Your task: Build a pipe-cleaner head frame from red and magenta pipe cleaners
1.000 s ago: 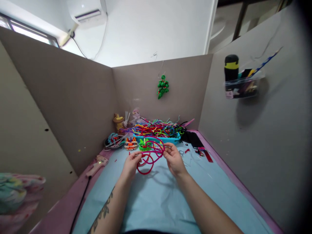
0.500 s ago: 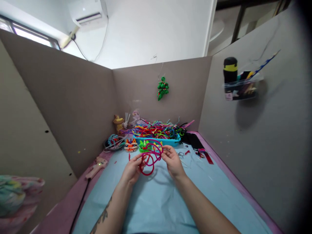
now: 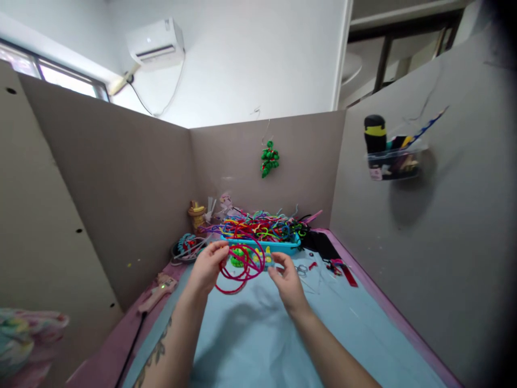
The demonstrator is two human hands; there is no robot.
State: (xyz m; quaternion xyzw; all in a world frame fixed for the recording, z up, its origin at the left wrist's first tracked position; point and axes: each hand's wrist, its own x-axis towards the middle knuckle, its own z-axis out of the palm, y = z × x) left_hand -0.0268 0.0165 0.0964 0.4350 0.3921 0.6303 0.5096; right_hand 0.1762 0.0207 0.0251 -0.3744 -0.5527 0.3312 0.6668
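My left hand [image 3: 209, 265] is closed in a pinch on looped magenta and red pipe cleaners [image 3: 258, 271], raised above the blue table cover. Their coils hang toward the right and downward. Just right of the loops is my right hand [image 3: 287, 277], thumb and fingers apart with nothing seen between them. Behind the loops, a green pipe-cleaner figure [image 3: 239, 258] and a yellow one [image 3: 267, 252] are partly covered.
At the back, a turquoise tray [image 3: 283, 248] overflows with coloured pipe cleaners. Scissors [image 3: 301, 270] lie right of my hands. A glue gun [image 3: 159, 293] rests at left, its cord running forward. Grey panels enclose three sides; a clear holder [image 3: 393, 166] hangs on the right one.
My left hand has moved left and up with the pipe-cleaner loops. My right hand has let go of them, and its fingers have parted. The view has tilted slightly upward.
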